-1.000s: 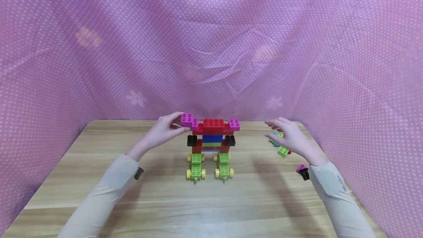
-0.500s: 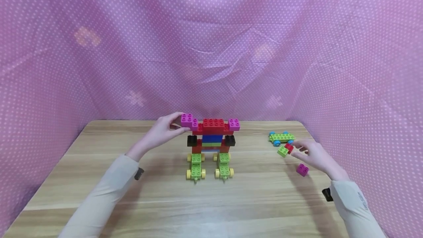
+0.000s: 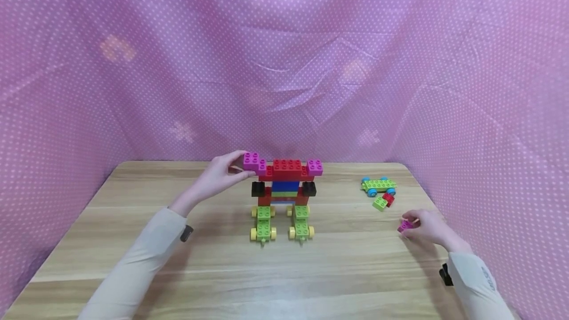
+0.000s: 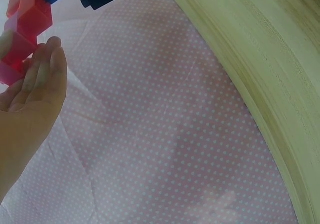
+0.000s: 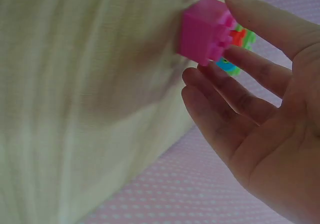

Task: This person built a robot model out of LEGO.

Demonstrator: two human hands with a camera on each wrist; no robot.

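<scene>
A toy brick figure [image 3: 286,170] of red, blue, green, black and magenta blocks stands mid-table on two lime wheeled bases. My left hand [image 3: 218,176] pinches the magenta brick [image 3: 251,161] at the figure's upper left corner, thumb in front and fingers behind; in the left wrist view its fingers [image 4: 49,66] lie along the pink and red bricks. Over at the right of the table, my right hand [image 3: 427,227] pinches a loose magenta brick [image 3: 404,226] between thumb and fingertips. The right wrist view shows this brick [image 5: 204,31] close over the wood, studs toward the palm.
Behind the right hand lie a lime brick [image 3: 380,203], a red brick [image 3: 388,199] and a lime car base [image 3: 379,185] with blue wheels. Pink dotted cloth [image 3: 284,63] hangs around the wooden table [image 3: 284,280] at the back and sides.
My right hand has moved from above the car base, past the red brick, down to the loose magenta brick, and now pinches it. The left hand and the figure stay put.
</scene>
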